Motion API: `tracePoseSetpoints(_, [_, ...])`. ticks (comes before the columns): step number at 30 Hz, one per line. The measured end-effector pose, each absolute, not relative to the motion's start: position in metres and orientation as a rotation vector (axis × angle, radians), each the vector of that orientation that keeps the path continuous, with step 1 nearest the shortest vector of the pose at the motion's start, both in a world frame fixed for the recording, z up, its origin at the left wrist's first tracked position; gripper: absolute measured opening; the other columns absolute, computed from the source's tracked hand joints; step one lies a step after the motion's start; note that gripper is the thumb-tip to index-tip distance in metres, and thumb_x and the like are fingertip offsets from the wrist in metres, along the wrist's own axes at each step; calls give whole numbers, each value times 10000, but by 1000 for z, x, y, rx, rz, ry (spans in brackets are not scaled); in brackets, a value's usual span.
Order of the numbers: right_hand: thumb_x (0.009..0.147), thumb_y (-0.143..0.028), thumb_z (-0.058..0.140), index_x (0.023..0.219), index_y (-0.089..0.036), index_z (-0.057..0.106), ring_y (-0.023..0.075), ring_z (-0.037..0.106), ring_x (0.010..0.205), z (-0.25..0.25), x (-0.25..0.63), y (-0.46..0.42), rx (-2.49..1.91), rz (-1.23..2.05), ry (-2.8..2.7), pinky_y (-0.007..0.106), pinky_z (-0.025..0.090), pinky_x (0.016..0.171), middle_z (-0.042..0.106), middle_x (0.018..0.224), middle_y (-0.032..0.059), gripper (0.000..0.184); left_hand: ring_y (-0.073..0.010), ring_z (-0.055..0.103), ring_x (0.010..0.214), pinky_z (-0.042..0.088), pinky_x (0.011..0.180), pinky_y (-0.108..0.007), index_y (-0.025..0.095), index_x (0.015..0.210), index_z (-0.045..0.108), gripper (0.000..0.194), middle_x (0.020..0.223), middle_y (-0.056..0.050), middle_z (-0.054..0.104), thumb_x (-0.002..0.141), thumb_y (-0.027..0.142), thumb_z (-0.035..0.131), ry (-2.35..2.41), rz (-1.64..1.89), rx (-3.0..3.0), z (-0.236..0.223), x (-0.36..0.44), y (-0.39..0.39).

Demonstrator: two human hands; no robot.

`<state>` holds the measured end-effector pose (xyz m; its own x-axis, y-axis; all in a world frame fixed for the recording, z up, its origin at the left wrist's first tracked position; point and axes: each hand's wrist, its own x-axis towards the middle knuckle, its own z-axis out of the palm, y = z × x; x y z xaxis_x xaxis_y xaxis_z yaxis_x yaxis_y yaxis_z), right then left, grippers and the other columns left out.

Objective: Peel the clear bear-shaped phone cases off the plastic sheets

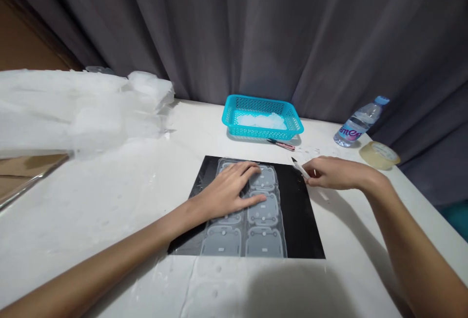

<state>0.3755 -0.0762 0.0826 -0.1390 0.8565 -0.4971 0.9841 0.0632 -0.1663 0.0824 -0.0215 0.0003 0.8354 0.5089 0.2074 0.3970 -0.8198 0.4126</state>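
My left hand (236, 186) lies with fingers spread on a clear plastic sheet (263, 208) patterned with rounded rectangular shapes. Under that sheet is a black board (298, 215), flat on the table. The clear sheet runs past the board's near edge onto the white surface. In my right hand (327, 172), just beyond the board's right edge, is a slim white craft knife (300, 168) with a dark pointed tip. Its fingers are closed around the handle, and the tip points up and left.
A turquoise basket (263, 135) holding translucent pieces stands at the back, with a pink utility knife (281, 145) before it. A water bottle (356, 125) and a tape roll (380, 155) are at right. Stacked translucent plastic (80, 108) covers the left of the white table (120, 201).
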Motion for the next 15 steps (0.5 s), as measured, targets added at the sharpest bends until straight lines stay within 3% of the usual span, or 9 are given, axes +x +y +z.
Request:
tracePoseSetpoints(4, [1076, -476, 387, 820, -190, 659, 197, 615, 763, 91, 378, -79, 1957, -721, 2318, 297, 419, 708, 687, 831, 63, 471, -364, 549, 1390, 438, 1167, -546, 183, 1446, 528, 651, 1509, -160, 573, 984, 634, 612, 649, 435, 2658, -4, 80, -20])
tracePoseSetpoints(6, [1086, -485, 365, 898, -192, 665, 197, 605, 745, 92, 372, -79, 2023, -680, 2407, 294, 418, 698, 677, 819, 57, 460, -361, 547, 1393, 435, 1171, -539, 184, 1458, 519, 656, 1521, -162, 564, 986, 630, 612, 657, 423, 2658, -3, 79, -21])
tracePoseSetpoints(8, [1076, -460, 416, 1126, -194, 651, 198, 592, 725, 89, 365, -79, 2103, -611, 2480, 292, 418, 682, 674, 822, 40, 359, -360, 544, 1397, 431, 1174, -538, 191, 1462, 520, 653, 1528, -161, 556, 985, 626, 617, 666, 420, 2653, -3, 78, -21])
tracePoseSetpoints(11, [1067, -427, 465, 1477, -207, 471, 187, 594, 684, 78, 354, -80, 2217, -646, 2590, 291, 449, 682, 663, 828, 7, 465, -365, 526, 1420, 426, 1181, -547, 198, 1463, 522, 648, 1548, -163, 533, 984, 623, 620, 666, 426, 2638, -3, 78, -21])
tracePoseSetpoints(15, [1086, -448, 429, 1379, -198, 598, 156, 618, 606, 54, 351, -89, 2274, -1133, 2681, 286, 507, 650, 667, 805, 7, 420, -361, 531, 1414, 440, 1171, -544, 190, 1460, 517, 658, 1543, -170, 531, 979, 627, 624, 657, 428, 2639, -4, 78, -20])
